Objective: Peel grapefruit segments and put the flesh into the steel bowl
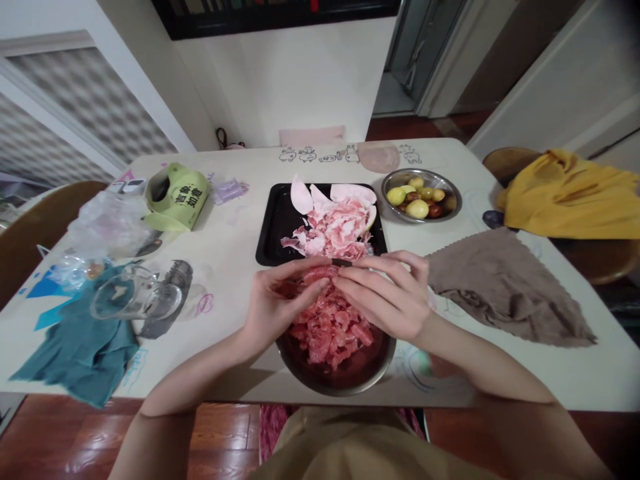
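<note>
My left hand [280,297] and my right hand [393,293] meet above a metal bowl [333,389] of red pomelo pulp [335,333]. Both are closed on a red pomelo segment [320,273], thumbs and fingertips pressed to it. A small dark piece [343,263] shows at the right fingertips; its kind is unclear. Just beyond the hands, a black tray [273,230] carries pinkish membrane scraps [335,230] and thick pale rind pieces [301,195]. My fingers cover part of the segment and the bowl's far rim.
Right of the tray stands a metal bowl [453,212] of small yellow and brown fruits. A brown cloth [515,287] lies on the right. To the left are a glass pitcher [137,297], a teal cloth [85,347], a plastic bag [110,223] and a green box [183,197].
</note>
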The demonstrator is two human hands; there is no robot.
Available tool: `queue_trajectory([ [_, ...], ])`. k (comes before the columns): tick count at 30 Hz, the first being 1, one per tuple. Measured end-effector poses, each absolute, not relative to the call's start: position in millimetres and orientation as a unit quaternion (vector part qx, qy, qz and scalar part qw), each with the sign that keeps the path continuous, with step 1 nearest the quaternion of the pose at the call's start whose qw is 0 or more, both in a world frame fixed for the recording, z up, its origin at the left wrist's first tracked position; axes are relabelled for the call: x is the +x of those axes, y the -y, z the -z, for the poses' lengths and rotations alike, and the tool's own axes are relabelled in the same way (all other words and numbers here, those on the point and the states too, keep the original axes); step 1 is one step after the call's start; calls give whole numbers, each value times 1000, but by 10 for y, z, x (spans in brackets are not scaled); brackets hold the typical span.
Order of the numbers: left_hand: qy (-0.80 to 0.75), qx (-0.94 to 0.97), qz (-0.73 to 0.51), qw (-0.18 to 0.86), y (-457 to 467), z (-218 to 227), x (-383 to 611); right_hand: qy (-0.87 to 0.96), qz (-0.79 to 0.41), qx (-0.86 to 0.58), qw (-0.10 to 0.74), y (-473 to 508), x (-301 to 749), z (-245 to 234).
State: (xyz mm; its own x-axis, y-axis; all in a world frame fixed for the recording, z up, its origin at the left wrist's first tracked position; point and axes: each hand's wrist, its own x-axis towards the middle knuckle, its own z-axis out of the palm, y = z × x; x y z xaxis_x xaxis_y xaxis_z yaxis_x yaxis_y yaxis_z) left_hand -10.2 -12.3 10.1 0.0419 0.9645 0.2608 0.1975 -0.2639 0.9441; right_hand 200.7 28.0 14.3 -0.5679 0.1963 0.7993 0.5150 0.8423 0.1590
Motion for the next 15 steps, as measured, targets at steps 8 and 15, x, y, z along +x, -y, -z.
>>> queue_trajectory([
  [8,-497,609,-484,385,80,-92,-124,879,300,-136,345,-348,1988,-109],
  [15,-467,610,-498,401,35,-10,-105,901,298,-116,294,-370,1964,-153],
])
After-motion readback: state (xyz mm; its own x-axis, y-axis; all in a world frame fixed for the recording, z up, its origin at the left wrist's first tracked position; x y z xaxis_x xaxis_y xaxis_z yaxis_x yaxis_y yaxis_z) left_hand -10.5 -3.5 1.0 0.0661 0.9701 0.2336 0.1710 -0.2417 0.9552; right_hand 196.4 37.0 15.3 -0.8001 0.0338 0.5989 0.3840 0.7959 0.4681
